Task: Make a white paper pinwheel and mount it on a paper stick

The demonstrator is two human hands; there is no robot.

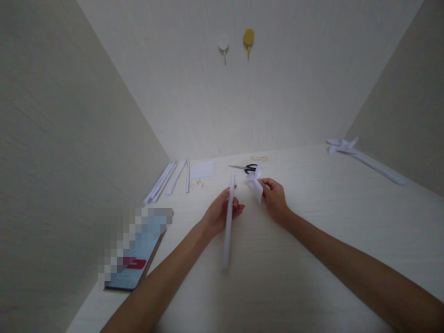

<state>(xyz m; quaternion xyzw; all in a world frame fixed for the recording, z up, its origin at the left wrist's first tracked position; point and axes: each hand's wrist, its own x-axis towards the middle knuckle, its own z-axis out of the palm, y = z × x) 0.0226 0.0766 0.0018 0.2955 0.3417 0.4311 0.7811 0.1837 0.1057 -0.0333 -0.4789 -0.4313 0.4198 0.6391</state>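
Observation:
A rolled white paper tube (229,222) rests in my left hand (222,210), tilted with its lower end toward me; the thumb and fingers curl around it. My right hand (274,196) pinches a folded white paper pinwheel (256,185) by its edge. Between the two papers there is a gap. Just behind the pinwheel lie black-handled scissors (248,168), their blades pointing left. At the far right, another paper pinwheel (342,145) is joined to a paper stick (378,167).
Several rolled paper tubes (161,182) lie at the left by the wall, near a square white sheet (202,169). Small tan bits (198,184) are scattered in front of it. A partly blurred phone-like device (138,254) leans at the near left. Two hooks, one yellow (249,37), hang on the back wall.

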